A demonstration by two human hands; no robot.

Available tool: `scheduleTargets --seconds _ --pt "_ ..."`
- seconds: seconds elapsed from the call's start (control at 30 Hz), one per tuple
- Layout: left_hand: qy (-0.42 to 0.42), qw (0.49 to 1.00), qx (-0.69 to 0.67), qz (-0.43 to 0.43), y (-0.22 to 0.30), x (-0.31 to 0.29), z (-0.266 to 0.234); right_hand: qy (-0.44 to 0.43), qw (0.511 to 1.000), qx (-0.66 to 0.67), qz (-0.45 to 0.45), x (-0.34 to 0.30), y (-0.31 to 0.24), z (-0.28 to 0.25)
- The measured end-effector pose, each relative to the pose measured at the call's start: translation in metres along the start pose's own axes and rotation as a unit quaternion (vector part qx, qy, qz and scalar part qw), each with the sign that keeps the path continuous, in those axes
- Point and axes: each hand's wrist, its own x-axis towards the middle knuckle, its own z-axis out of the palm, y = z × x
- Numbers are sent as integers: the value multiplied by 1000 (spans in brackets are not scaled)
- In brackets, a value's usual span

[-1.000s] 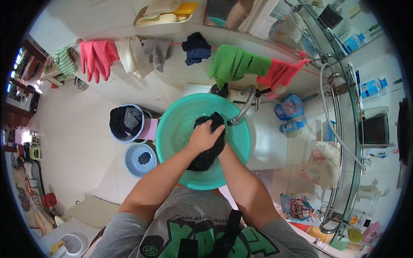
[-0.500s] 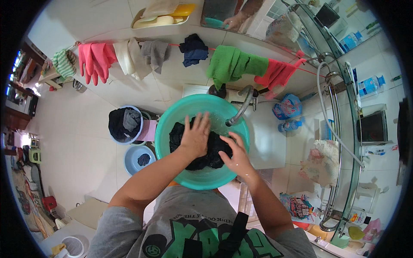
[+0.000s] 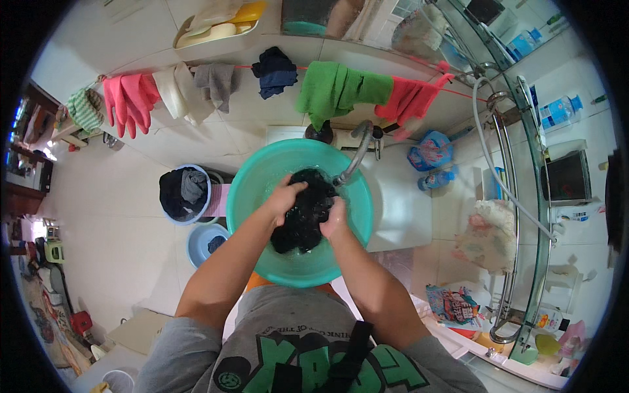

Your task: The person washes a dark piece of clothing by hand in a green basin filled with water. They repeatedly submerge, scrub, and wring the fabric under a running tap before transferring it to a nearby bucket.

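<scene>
A wet black garment (image 3: 303, 219) lies bunched in water inside a round green basin (image 3: 244, 245). My left hand (image 3: 284, 200) grips its left side, thumb toward the middle. On the opposite side my right hand (image 3: 335, 218) is closed on the cloth, its fingers partly hidden by the fabric. The curved metal faucet (image 3: 357, 157) reaches over the basin's right rim, its spout end close to my right hand and the garment.
Left of the basin stand a bucket of dark clothes (image 3: 185, 194) and a small blue basin (image 3: 198, 247). Pink gloves (image 3: 131, 103) and a green cloth (image 3: 341, 90) hang on a line behind. Bottles (image 3: 438, 179) stand right of the faucet; a metal rail (image 3: 510, 216) lies farther right.
Both hands were spread over the garment; now they have closed on its two sides. The cloth is gathered into a narrower bunch, nearer the faucet. The view has shifted slightly.
</scene>
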Motion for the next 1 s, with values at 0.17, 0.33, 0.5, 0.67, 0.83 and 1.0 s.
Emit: scheduleTargets --seconds 0.17,0.33,0.5,0.67,0.83,1.0 --pt "141 852 421 276 -21 -25 36 -70 994 -46 73 26 5 -19" --pt "214 661 625 356 4 -14 -9 11 940 -337 52 -57 -15 28" --pt "198 459 803 324 12 -36 -34 -17 547 -811 -206 -102 -59 31" --pt "-62 430 876 211 -5 -57 -15 -41 251 -936 -244 -120 -28 38" --pt "-51 490 852 175 -2 4 -10 23 305 -944 -125 -71 -10 47" --pt "216 770 505 325 -32 43 -19 48 915 -379 -133 15 3 9"
